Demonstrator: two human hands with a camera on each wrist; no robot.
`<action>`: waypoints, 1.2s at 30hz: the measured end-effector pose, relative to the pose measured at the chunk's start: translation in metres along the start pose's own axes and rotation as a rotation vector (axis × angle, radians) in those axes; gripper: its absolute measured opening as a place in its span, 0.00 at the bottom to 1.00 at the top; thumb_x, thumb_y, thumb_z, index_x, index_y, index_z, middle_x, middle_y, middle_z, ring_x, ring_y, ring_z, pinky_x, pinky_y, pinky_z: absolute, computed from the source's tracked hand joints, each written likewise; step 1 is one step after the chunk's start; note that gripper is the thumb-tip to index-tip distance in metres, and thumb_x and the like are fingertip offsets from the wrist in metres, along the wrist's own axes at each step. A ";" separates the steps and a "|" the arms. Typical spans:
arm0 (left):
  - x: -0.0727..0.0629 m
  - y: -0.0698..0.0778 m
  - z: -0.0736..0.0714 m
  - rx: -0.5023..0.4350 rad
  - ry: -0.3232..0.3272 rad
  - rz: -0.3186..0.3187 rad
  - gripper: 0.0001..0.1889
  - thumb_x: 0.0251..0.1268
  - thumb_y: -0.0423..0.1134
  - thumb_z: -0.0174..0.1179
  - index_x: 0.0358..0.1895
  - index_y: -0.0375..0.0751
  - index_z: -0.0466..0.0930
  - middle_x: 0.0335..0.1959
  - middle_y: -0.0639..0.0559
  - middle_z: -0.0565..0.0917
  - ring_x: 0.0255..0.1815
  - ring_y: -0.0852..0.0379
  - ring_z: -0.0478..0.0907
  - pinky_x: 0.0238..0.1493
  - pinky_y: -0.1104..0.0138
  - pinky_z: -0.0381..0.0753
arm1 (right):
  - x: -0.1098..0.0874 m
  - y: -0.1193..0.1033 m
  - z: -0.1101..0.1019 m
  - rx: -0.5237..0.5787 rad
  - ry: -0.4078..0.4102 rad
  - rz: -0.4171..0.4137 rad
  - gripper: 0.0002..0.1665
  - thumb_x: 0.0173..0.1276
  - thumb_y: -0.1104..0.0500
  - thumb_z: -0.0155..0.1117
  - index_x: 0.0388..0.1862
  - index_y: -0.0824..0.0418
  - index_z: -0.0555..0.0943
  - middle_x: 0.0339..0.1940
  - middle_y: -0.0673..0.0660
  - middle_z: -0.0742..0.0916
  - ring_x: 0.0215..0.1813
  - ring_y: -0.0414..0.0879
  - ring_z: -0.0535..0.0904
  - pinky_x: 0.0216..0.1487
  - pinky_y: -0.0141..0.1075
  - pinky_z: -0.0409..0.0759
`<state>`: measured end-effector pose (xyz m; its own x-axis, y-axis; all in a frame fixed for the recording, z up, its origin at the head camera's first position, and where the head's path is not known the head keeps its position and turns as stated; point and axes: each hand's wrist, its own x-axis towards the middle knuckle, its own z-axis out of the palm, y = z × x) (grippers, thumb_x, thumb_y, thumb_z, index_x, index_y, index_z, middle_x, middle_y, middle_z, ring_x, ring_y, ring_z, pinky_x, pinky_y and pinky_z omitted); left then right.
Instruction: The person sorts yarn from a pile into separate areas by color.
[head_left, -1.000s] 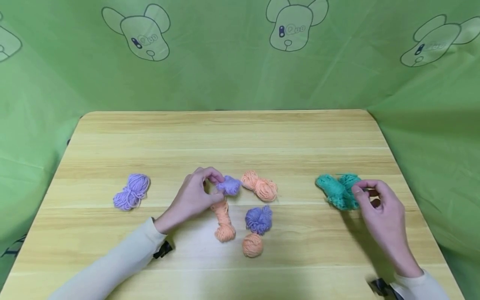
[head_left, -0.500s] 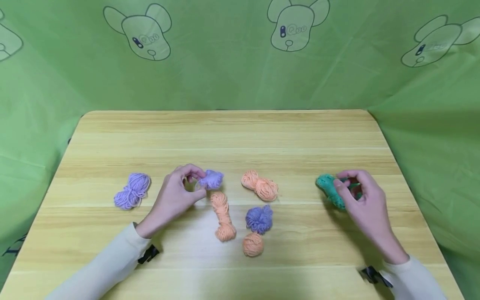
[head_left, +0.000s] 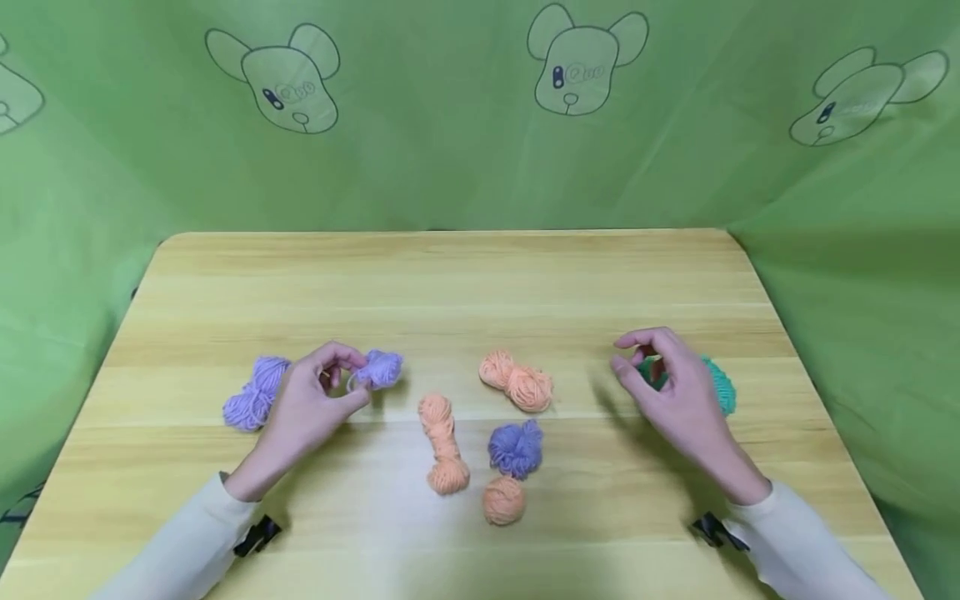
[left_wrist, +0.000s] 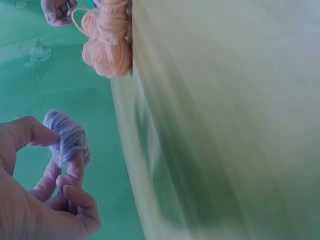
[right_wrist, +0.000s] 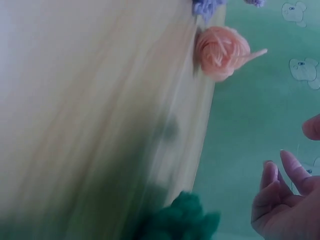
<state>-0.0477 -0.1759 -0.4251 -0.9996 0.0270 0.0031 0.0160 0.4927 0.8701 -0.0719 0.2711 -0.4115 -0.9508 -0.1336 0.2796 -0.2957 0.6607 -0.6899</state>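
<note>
My left hand pinches a small lilac skein of yarn between thumb and fingers, held above the table. In the left wrist view the fingertips close on the lilac skein. Beside that hand lies a larger lilac skein, partly covered by it. Over the teal yarn hovers my right hand, thumb and forefinger apart with nothing between them. It hides most of the teal yarn from the head view; in the right wrist view the teal yarn shows below the hand.
Mid-table lie two peach skeins, one upright in view and one slanting farther back. A violet yarn bundle touches a peach ball. Green cloth hangs behind the wooden table.
The left hand has carried the small lilac skein leftward, away from the peach skeins toward the larger lilac one. The right hand has moved left across the teal yarn.
</note>
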 end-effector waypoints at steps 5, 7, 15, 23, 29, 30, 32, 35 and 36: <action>-0.007 -0.005 -0.007 -0.020 -0.002 -0.049 0.17 0.56 0.24 0.72 0.49 0.38 0.86 0.27 0.48 0.76 0.27 0.53 0.72 0.25 0.69 0.73 | 0.005 -0.009 0.015 -0.011 -0.057 -0.007 0.12 0.76 0.57 0.74 0.55 0.57 0.86 0.40 0.51 0.84 0.36 0.51 0.77 0.37 0.35 0.74; -0.009 -0.006 -0.008 -0.031 -0.003 -0.070 0.17 0.57 0.24 0.72 0.50 0.37 0.86 0.28 0.47 0.77 0.26 0.55 0.72 0.24 0.69 0.73 | 0.006 -0.011 0.021 -0.026 -0.092 -0.022 0.14 0.76 0.56 0.74 0.57 0.56 0.86 0.41 0.53 0.84 0.37 0.53 0.77 0.37 0.36 0.74; -0.021 -0.012 -0.022 -0.020 0.032 -0.096 0.16 0.60 0.24 0.72 0.52 0.36 0.86 0.37 0.44 0.82 0.24 0.57 0.72 0.21 0.69 0.72 | 0.011 -0.017 0.043 -0.056 -0.245 -0.083 0.28 0.70 0.49 0.80 0.65 0.56 0.83 0.59 0.56 0.86 0.59 0.55 0.77 0.56 0.57 0.78; -0.033 -0.016 -0.036 0.030 0.065 -0.123 0.16 0.61 0.24 0.73 0.52 0.34 0.85 0.31 0.44 0.80 0.23 0.57 0.71 0.19 0.68 0.73 | 0.014 -0.020 0.059 -0.064 -0.325 -0.114 0.34 0.65 0.48 0.85 0.67 0.55 0.82 0.59 0.55 0.86 0.54 0.55 0.76 0.50 0.49 0.76; -0.042 -0.021 -0.042 0.062 0.081 -0.137 0.16 0.61 0.25 0.75 0.52 0.33 0.84 0.27 0.47 0.78 0.24 0.57 0.72 0.19 0.68 0.74 | 0.015 -0.020 0.069 -0.056 -0.410 -0.104 0.36 0.65 0.49 0.85 0.68 0.56 0.81 0.61 0.55 0.85 0.60 0.57 0.75 0.56 0.53 0.78; -0.044 -0.022 -0.043 0.068 0.084 -0.139 0.17 0.61 0.25 0.75 0.52 0.33 0.84 0.28 0.47 0.78 0.24 0.57 0.72 0.19 0.68 0.74 | 0.015 -0.020 0.070 -0.055 -0.415 -0.110 0.35 0.65 0.50 0.85 0.68 0.56 0.82 0.61 0.55 0.86 0.62 0.57 0.76 0.58 0.54 0.78; -0.046 -0.024 -0.044 0.081 0.092 -0.147 0.17 0.60 0.25 0.75 0.51 0.33 0.84 0.29 0.47 0.78 0.24 0.57 0.72 0.20 0.68 0.74 | 0.014 -0.019 0.073 -0.056 -0.415 -0.122 0.34 0.65 0.51 0.85 0.67 0.57 0.82 0.62 0.55 0.86 0.64 0.57 0.76 0.60 0.55 0.78; -0.050 -0.026 -0.047 0.106 0.108 -0.170 0.17 0.59 0.26 0.76 0.51 0.33 0.85 0.31 0.47 0.80 0.25 0.57 0.72 0.20 0.68 0.74 | 0.013 -0.019 0.075 -0.054 -0.401 -0.133 0.33 0.65 0.54 0.85 0.66 0.58 0.83 0.61 0.55 0.87 0.62 0.56 0.78 0.59 0.53 0.79; -0.051 -0.026 -0.048 0.115 0.115 -0.180 0.17 0.59 0.27 0.76 0.51 0.34 0.85 0.31 0.47 0.80 0.25 0.57 0.72 0.20 0.68 0.73 | 0.013 -0.019 0.075 -0.054 -0.398 -0.135 0.32 0.65 0.55 0.85 0.65 0.58 0.83 0.60 0.55 0.87 0.61 0.56 0.78 0.57 0.52 0.79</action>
<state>0.0017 -0.2317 -0.4247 -0.9824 -0.1661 -0.0848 -0.1666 0.5770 0.7996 -0.0858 0.2008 -0.4446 -0.8686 -0.4893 0.0786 -0.4250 0.6539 -0.6259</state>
